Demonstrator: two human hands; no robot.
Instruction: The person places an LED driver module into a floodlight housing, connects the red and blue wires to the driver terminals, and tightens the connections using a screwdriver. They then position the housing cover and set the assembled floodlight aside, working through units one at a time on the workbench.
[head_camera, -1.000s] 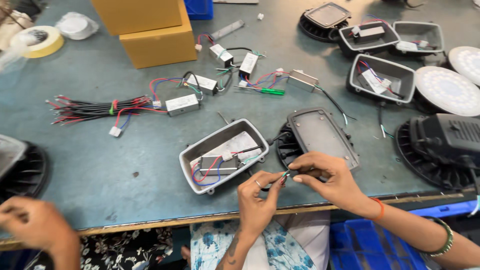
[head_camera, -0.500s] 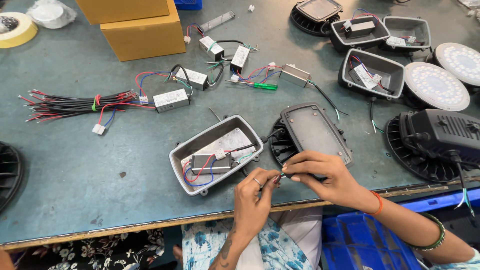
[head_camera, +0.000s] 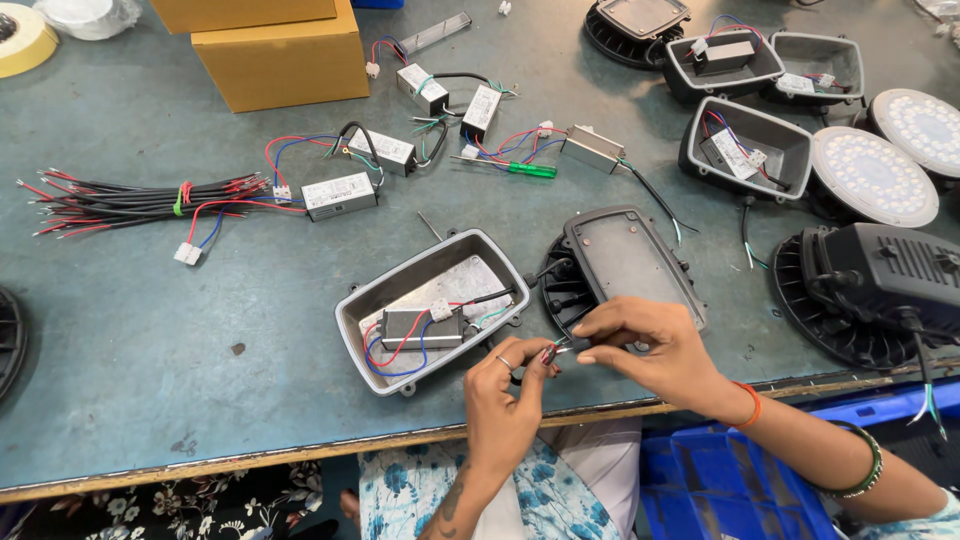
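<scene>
An open grey metal housing (head_camera: 400, 285) lies near the table's front edge, with a small driver box (head_camera: 418, 327) and red, blue and white wires inside. To its right lies a black finned lamp body with a flat cover (head_camera: 622, 257). My left hand (head_camera: 505, 395) and my right hand (head_camera: 650, 340) meet just in front of the housing. Both pinch the thin wire ends (head_camera: 560, 348) that run out of it. The fingertips hide how the wires join.
Loose driver boxes (head_camera: 340, 195) with wires, a green screwdriver (head_camera: 530, 170) and a bundle of black and red wires (head_camera: 130, 200) lie mid-table. Yellow cartons (head_camera: 285, 55) stand at the back. More housings (head_camera: 745, 150) and round lamps (head_camera: 870, 175) fill the right. A blue crate (head_camera: 720, 480) sits below the edge.
The view has shifted, so the table's things sit higher and further left. Another person's hand at the lower left has gone out of view. My hands stay together on the wires.
</scene>
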